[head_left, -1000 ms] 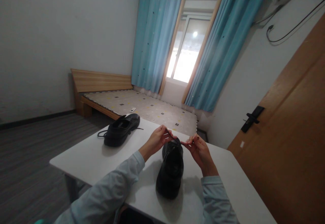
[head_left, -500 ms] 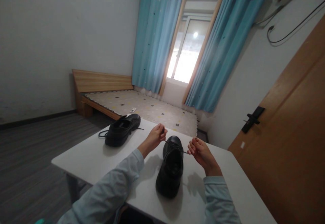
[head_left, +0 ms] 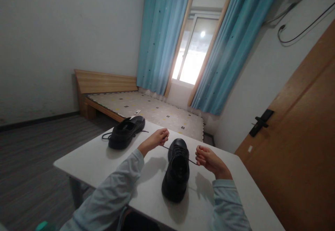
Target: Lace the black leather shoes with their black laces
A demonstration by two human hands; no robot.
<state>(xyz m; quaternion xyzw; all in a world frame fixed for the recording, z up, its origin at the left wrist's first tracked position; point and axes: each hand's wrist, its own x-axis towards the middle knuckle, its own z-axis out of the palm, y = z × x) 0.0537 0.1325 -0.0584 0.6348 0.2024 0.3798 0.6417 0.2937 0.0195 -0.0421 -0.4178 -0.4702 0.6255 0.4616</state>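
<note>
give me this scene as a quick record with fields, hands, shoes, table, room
left hand: pinches one lace end, pulled out to the left of the near shoe
right hand: pinches the other lace end, pulled to the right
lace: taut between both hands, across the shoe's top
far shoe: on the table's far left, lace loose
table: white, bears both shoes
room: bed, blue curtains, wooden door

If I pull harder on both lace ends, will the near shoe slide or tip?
Probably slides before tipping: the near shoe sits flat and low on the smooth white table. The lace looks thin and floppy, taut only between left hand and right hand.
</note>
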